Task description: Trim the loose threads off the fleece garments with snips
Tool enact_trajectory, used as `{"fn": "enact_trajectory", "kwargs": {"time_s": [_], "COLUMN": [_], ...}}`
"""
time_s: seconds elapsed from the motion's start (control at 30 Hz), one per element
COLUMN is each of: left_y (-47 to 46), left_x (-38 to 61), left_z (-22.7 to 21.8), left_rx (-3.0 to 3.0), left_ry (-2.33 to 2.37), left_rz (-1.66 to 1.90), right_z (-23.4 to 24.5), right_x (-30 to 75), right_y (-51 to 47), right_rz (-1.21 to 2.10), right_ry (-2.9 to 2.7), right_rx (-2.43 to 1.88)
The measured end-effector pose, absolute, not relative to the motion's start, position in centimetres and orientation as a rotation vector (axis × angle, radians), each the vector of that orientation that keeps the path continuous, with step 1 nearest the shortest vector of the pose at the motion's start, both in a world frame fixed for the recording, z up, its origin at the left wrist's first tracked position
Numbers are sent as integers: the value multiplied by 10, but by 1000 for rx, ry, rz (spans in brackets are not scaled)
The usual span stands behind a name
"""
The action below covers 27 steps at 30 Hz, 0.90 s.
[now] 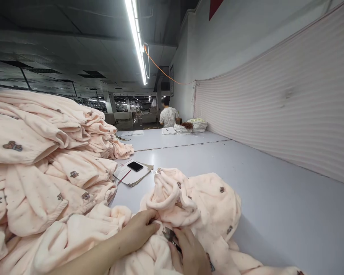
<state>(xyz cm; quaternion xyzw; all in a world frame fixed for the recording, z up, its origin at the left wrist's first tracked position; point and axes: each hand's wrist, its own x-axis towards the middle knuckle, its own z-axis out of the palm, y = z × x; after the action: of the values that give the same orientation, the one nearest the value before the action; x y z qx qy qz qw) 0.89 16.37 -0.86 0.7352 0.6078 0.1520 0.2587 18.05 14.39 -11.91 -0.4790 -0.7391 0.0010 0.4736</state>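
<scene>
A pale pink fleece garment (218, 202) with small bear prints lies bunched up in front of me. My left hand (145, 225) is closed, pinching a fold of this cloth near its gathered upper part. Just right of it, my right hand (190, 250) is wrapped round a small pair of thread snips (169, 235). Their metal blades point up and left toward the left fingertips, against the fabric. Part of the snips is hidden by the right fingers, and I cannot make out a thread between the blades.
A tall heap of similar pink garments (40, 152) fills the left side. Beyond my hands, a black phone (135, 165) and a red pen (124, 176) lie on papers (134, 178). Folded stacks (199, 125) and a person (169, 116) are at the far end. Striped cloth (275, 103) covers the right wall.
</scene>
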Motion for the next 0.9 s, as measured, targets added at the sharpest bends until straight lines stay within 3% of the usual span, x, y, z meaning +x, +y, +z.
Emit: {"fn": "enact_trajectory", "kwargs": {"time_s": [0.2,0.43,0.63,0.9], "left_y": [163,163,158,135], "left_x": [10,11,11,25], "left_z": [-10,-6,-9,-7], "left_rx": [1897,1855,1865,2123], "left_ry": [1655,1656,1673,1599], "left_rz": [487,515,560,535], "right_z": [-109,-101,-103,-12], "right_x": [183,178,178,196], "right_y": [146,149,144,186], "right_rz": [-319,-365,32,674], "right_ry": [-1856,-1847,-1704,-1362], "right_rx": [-1149,-1128,-1108,-1165]}}
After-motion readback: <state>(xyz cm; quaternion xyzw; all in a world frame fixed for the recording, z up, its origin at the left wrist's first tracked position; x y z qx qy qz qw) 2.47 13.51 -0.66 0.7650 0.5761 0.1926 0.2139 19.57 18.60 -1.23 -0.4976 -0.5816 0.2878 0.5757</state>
